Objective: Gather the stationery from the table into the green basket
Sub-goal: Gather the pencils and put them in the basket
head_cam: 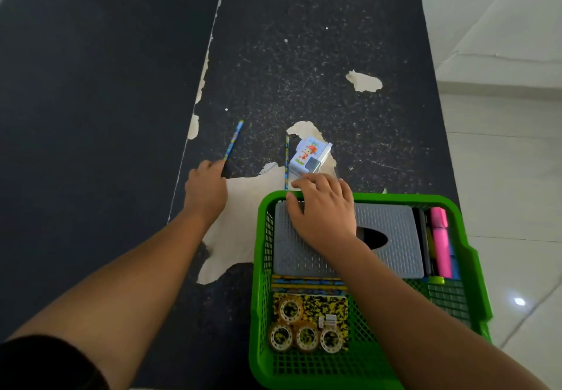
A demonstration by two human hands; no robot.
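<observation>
The green basket (395, 198) stands at the table's near right. It holds a grey textured case (392, 237), a pink highlighter (441, 243), several tape rolls (304, 329) and patterned pencils (307, 283). My left hand (206, 189) grips the near end of a blue patterned pencil (234, 140), which points away over the table. My right hand (322, 207) rests with relaxed fingers on the basket's far rim and the grey case. Just beyond it lie a second blue pencil (286, 161) and a small white box with a cartoon figure (310, 155).
The dark table top (304, 55) is worn, with pale peeled patches (363, 82). A seam runs along its left part (209, 49). The table's right edge drops to a white tiled floor (501, 116).
</observation>
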